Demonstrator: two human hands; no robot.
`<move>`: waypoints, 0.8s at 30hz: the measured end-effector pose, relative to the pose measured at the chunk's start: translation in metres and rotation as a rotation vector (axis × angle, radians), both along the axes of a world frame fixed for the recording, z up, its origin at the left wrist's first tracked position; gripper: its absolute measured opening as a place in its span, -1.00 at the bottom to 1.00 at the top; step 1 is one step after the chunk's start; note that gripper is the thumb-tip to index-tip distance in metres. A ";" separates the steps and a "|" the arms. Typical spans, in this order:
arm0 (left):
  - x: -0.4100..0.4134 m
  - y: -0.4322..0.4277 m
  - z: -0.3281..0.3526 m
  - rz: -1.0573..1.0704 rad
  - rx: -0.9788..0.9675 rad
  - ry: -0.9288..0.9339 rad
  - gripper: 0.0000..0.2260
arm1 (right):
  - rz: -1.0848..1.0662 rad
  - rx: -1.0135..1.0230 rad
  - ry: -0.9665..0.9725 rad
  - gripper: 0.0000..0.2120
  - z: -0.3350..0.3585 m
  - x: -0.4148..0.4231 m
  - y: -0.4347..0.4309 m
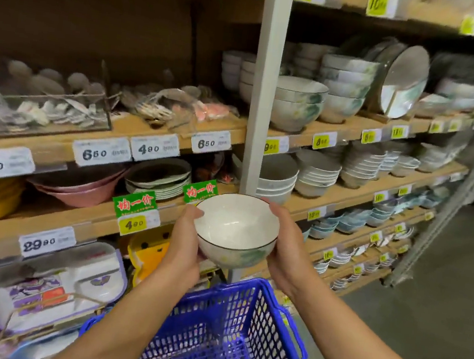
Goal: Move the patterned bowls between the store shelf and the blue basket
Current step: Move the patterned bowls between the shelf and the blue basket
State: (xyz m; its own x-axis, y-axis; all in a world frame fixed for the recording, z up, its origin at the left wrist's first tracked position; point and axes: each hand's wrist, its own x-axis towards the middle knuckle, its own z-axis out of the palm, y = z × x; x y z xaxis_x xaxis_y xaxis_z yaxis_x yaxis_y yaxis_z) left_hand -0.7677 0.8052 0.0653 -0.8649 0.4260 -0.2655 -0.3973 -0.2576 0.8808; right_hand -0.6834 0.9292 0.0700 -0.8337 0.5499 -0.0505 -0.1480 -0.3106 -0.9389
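I hold one patterned bowl (236,230) in both hands, above the far end of the blue basket (264,318). The bowl is white inside with a dark rim and a green wash on its outer wall. My left hand (183,244) grips its left side with the thumb over the rim. My right hand (284,248) grips its right side the same way. Two matching bowls (298,103) stand stacked on the wooden shelf (341,131) up and to the right. Nothing shows inside the basket.
A white upright post (265,92) divides the shelving just behind the bowl. More stacked bowls (343,85) and plates on edge (402,80) fill the right shelves. Left shelves carry plates (160,177), pink bowls (78,188) and trays. Grey floor lies at the right.
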 end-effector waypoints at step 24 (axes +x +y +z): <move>0.159 0.276 0.093 -0.107 0.108 0.575 -0.34 | -0.272 -0.168 0.206 -0.73 0.106 0.164 0.263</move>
